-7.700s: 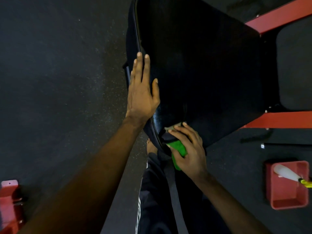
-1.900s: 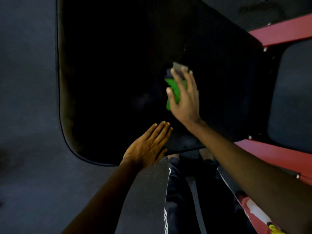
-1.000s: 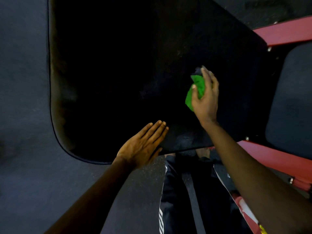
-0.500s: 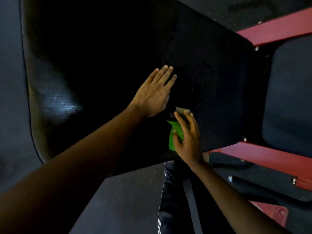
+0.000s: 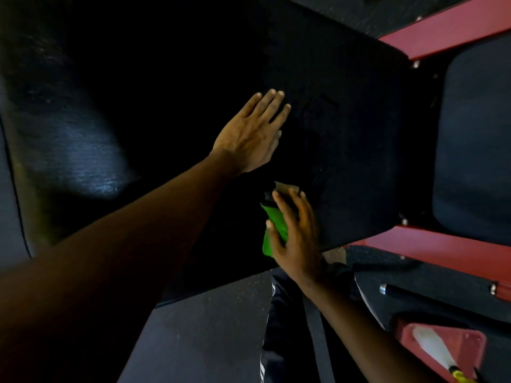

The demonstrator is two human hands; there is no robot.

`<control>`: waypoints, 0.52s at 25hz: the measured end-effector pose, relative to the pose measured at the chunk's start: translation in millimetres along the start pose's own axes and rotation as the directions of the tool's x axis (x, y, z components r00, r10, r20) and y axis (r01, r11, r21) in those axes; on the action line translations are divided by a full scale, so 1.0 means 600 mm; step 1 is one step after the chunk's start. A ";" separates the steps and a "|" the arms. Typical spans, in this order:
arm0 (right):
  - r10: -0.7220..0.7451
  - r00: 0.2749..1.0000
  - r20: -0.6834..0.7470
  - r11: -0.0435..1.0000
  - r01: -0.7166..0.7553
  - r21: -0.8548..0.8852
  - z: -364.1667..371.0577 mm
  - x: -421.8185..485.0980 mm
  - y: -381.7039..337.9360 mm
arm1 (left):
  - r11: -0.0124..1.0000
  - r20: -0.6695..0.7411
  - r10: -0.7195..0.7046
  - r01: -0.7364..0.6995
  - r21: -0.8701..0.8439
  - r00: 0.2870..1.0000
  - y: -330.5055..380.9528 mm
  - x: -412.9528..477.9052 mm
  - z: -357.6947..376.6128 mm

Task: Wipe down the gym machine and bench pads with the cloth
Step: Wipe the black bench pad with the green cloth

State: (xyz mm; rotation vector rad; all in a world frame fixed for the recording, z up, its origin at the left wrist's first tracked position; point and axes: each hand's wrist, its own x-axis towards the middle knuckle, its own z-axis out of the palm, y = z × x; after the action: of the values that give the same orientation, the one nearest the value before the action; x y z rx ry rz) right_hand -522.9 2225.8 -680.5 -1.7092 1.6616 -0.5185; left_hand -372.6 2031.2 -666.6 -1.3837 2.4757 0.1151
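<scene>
Currently, in the head view, the left hand [image 5: 251, 134] lies flat on the middle of the black bench pad [image 5: 166, 106], fingers straight, grasping nothing. The right hand [image 5: 297, 236] presses the green cloth [image 5: 273, 225] with extended fingers against the pad, near its lower edge. Red frame bars [image 5: 442, 31] border the pad's right side. Below the pad's right corner, a red tray [image 5: 470, 344] holds a white bottle [image 5: 431, 346].
</scene>
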 end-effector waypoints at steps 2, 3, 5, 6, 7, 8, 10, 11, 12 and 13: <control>-0.036 0.999 -0.017 0.999 0.036 -0.020 -0.012 0.016 0.036 | 1.000 0.000 -0.010 0.010 -0.014 1.000 0.000 0.002 -0.004; 0.032 0.997 -0.066 0.999 -0.033 -0.012 -0.017 0.031 0.057 | 1.000 0.000 -0.012 0.012 -0.022 1.000 0.000 0.003 -0.005; 0.294 0.941 -0.169 0.955 -0.282 0.090 -0.027 0.064 0.089 | 0.999 0.006 -0.020 0.020 -0.026 1.000 0.003 0.002 -0.007; 0.406 0.893 -0.195 0.912 -0.380 0.155 -0.030 0.076 0.093 | 1.000 0.011 -0.023 0.023 -0.018 1.000 0.004 0.001 -0.008; 0.468 0.858 -0.213 0.881 -0.432 0.194 -0.028 0.083 0.089 | 1.000 0.013 -0.024 0.024 -0.009 1.000 0.004 0.000 -0.008; 0.479 0.846 -0.233 0.876 -0.442 0.193 -0.024 0.084 0.077 | 1.000 0.012 -0.023 0.024 -0.004 1.000 0.004 0.000 -0.009; 0.402 0.884 -0.240 0.915 -0.376 0.147 -0.010 0.068 0.034 | 1.000 0.007 -0.024 0.024 -0.006 1.000 0.005 0.000 -0.011; 0.343 0.916 -0.209 0.938 -0.321 0.133 -0.001 0.049 0.005 | 1.000 0.006 -0.022 0.022 -0.013 1.000 0.005 0.000 -0.011; 0.277 0.948 -0.155 0.957 -0.259 0.130 0.008 0.024 -0.030 | 1.000 0.006 -0.020 0.021 -0.018 1.000 0.004 0.000 -0.011; 0.202 0.976 -0.078 0.972 -0.191 0.134 0.015 -0.007 -0.068 | 1.000 0.006 -0.020 0.020 -0.021 1.000 0.004 0.000 -0.011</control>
State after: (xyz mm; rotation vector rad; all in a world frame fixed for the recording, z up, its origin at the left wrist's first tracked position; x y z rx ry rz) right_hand -488.0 2229.4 -657.2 -1.4308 1.8001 -0.6003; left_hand -375.8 2031.0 -660.3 -1.4144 2.4622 0.1414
